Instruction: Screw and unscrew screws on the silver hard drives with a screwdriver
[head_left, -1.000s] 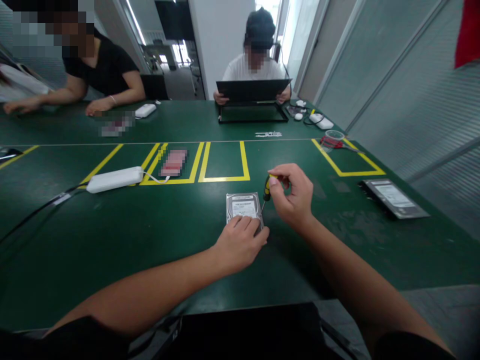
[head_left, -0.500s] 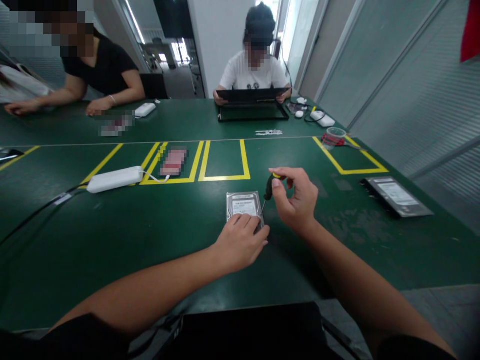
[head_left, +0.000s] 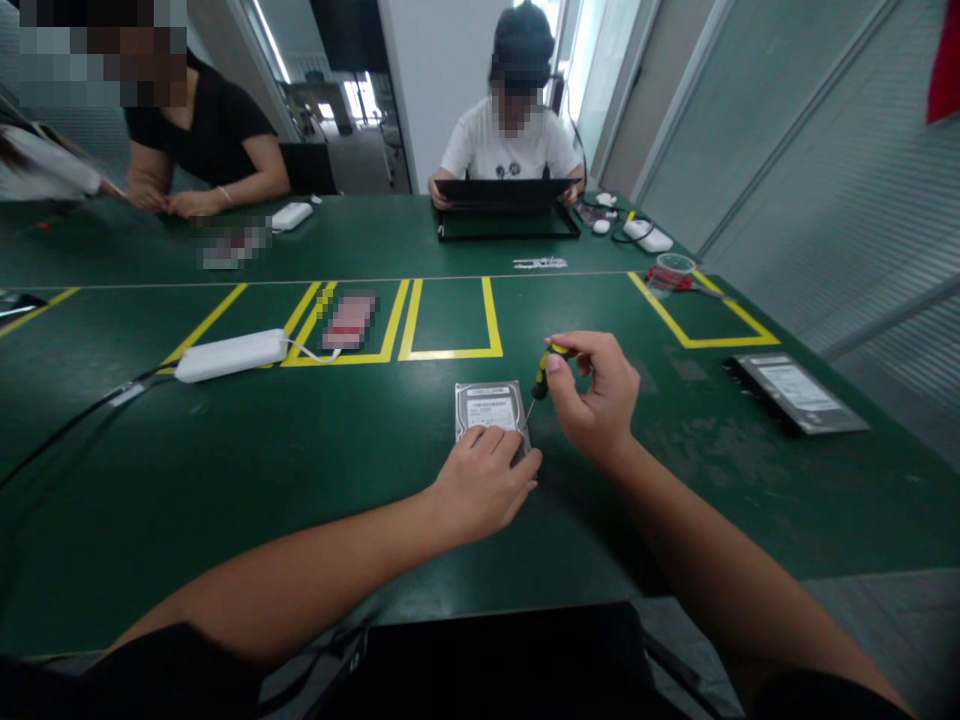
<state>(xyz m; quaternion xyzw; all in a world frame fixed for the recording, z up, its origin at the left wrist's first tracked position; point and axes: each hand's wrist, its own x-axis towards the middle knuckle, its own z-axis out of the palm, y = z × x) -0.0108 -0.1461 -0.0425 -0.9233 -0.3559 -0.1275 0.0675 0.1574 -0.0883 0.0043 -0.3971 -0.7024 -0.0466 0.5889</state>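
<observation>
A silver hard drive [head_left: 488, 402] with a white label lies flat on the green table in front of me. My left hand [head_left: 484, 480] covers its near part, fingers over the top and thumb along the right side, holding it down. Between the thumb and fingers of my right hand [head_left: 596, 390] is a small black-and-yellow screwdriver [head_left: 541, 380]. It leans slightly, and its thin shaft points down to the drive's right edge. I cannot tell whether the tip sits in a screw.
On the right lies a second, larger hard drive [head_left: 799, 393]. Behind it stands a clear plastic cup [head_left: 673, 270] beside red-handled tools. A white power strip [head_left: 231, 356] with a black cable is at left. Across the table, a person holds a black panel [head_left: 508, 192]; another person sits at left.
The screwdriver's handle has turned in my right hand's fingers, showing more yellow. My left hand stays on the drive. The person at left has brought both hands together.
</observation>
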